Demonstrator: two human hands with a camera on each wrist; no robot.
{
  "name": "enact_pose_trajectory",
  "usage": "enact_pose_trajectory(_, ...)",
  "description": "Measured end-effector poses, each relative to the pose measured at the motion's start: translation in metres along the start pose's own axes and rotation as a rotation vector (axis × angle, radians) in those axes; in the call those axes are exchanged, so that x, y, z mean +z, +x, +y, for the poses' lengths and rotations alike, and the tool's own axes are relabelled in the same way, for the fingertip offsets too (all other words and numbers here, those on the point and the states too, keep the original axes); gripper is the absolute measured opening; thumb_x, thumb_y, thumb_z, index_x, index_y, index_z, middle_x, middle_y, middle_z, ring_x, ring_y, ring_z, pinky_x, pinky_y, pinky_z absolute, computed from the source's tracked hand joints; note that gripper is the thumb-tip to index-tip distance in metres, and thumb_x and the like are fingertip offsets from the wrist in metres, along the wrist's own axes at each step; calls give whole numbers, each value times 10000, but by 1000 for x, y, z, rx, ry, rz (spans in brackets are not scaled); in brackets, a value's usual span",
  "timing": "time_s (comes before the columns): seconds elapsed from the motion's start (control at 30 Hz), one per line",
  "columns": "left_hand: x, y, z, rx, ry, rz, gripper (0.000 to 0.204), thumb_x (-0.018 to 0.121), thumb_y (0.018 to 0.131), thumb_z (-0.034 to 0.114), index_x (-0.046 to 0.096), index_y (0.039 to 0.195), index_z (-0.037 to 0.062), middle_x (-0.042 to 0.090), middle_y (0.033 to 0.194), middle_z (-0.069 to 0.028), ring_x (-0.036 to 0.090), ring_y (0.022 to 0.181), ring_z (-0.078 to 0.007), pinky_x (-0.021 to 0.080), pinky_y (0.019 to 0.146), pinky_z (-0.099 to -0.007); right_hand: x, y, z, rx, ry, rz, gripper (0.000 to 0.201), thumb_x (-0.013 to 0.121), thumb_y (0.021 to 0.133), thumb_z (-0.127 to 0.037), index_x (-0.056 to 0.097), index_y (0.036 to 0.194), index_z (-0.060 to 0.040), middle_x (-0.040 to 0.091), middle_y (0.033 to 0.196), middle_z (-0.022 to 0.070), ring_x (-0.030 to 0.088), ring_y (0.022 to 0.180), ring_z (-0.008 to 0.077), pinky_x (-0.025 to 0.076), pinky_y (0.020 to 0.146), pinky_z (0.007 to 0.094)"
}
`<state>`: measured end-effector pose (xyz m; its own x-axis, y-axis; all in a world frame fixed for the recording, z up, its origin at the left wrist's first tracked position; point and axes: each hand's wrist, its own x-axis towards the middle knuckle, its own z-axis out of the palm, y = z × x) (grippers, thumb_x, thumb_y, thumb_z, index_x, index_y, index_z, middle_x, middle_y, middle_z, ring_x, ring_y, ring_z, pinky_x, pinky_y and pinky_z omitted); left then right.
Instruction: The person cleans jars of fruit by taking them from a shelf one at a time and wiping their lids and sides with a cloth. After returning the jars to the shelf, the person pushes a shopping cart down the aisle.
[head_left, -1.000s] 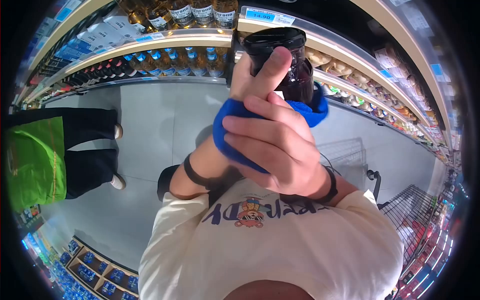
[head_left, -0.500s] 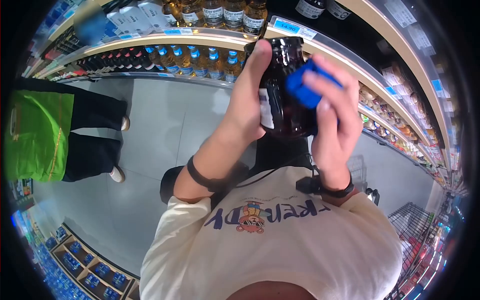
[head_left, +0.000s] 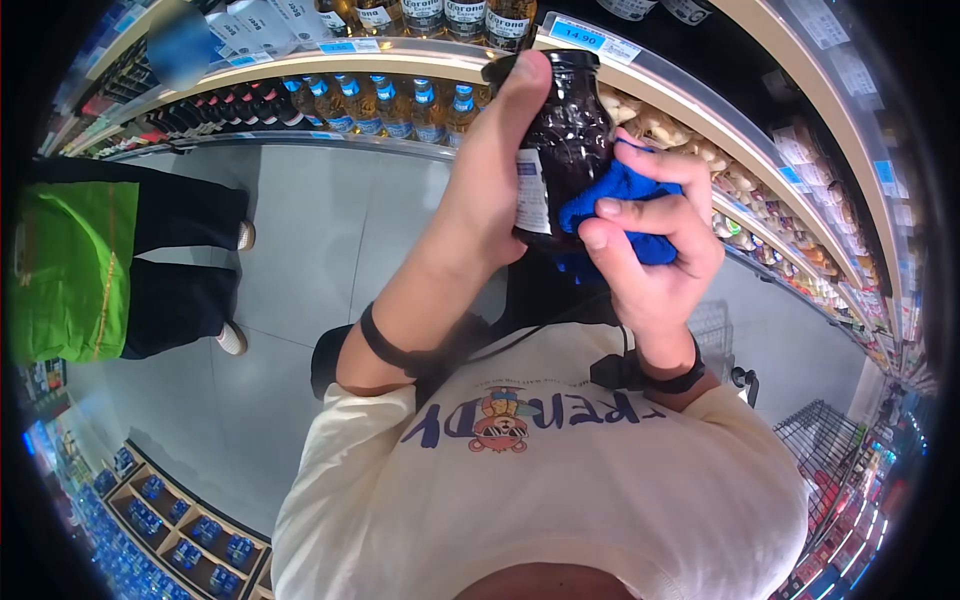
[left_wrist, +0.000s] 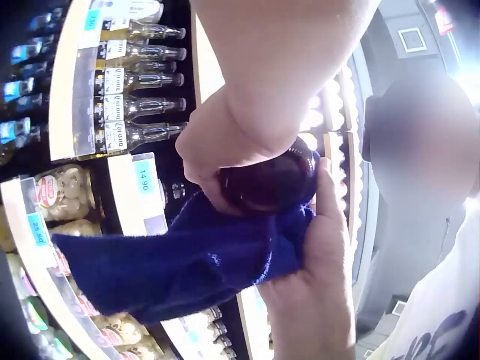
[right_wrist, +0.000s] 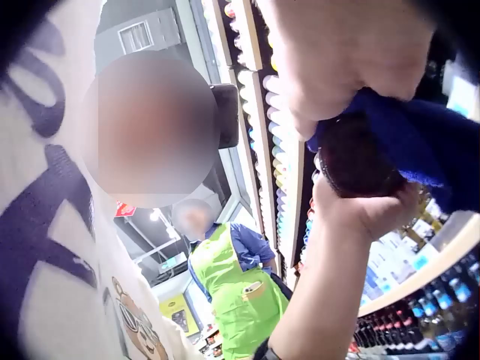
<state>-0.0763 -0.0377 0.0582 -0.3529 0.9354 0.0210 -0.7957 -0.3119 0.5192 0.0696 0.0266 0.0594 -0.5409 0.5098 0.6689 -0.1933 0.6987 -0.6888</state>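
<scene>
In the head view my left hand [head_left: 488,180] grips a dark glass jar [head_left: 568,135] from the left, thumb up by its black lid. A white label [head_left: 532,192] faces left. My right hand [head_left: 665,255] pinches a blue cloth [head_left: 640,248] against the jar's lower right side. The left wrist view shows the jar's dark base [left_wrist: 270,184], with the cloth [left_wrist: 180,270] hanging beside it. Seen from the right wrist, the cloth [right_wrist: 431,150] wraps partly around the jar [right_wrist: 352,161], and the left hand [right_wrist: 367,214] holds it from below.
Shelves of bottles [head_left: 425,110] and packaged goods [head_left: 740,190] curve ahead and right, with a price tag [head_left: 578,37] near the jar. A person in a green apron [head_left: 75,270] stands left. A wire cart [head_left: 820,445] is at right.
My hands have moved apart from their earlier overlap, bringing the jar into fuller view. The cloth has gone from around my left wrist to the jar's side, and lately slightly lower.
</scene>
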Motion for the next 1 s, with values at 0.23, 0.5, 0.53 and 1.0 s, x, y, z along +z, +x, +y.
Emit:
enact_pose_trajectory(0.23,4,1,-1,-32,-75,-56,466,523,1077,495,645,1211,66,725,1061,-53,721,911,-131,591,793,-301,2,31,-3,182,65,132,192,914,732,-70,749,816,-20,749,957,122,682,1089,269,542,919,385)
enact_pose_trajectory(0.5,8,4,-9,12,110,6,491,528,1075,502,648,1206,44,726,1056,-62,717,922,-134,581,812,-292,-11,12,-6,-47,-156,13,184,916,743,-87,782,856,-31,708,1093,177,672,1024,256,535,882,360)
enact_pose_trajectory(0.53,7,3,-15,-13,82,-1,507,533,1072,512,646,1213,38,727,1060,-67,717,926,-134,581,812,-290,-12,20,-3,39,-80,66,173,900,772,-86,764,857,-19,712,1091,178,675,1032,246,531,887,349)
enact_pose_trajectory(1.0,3,13,-48,42,219,47,747,416,1064,641,535,1413,-9,686,1268,-144,706,1112,-230,591,966,-392,-12,1,20,336,349,388,252,538,1087,-168,689,1192,5,659,1301,166,590,1263,234,405,1126,367)
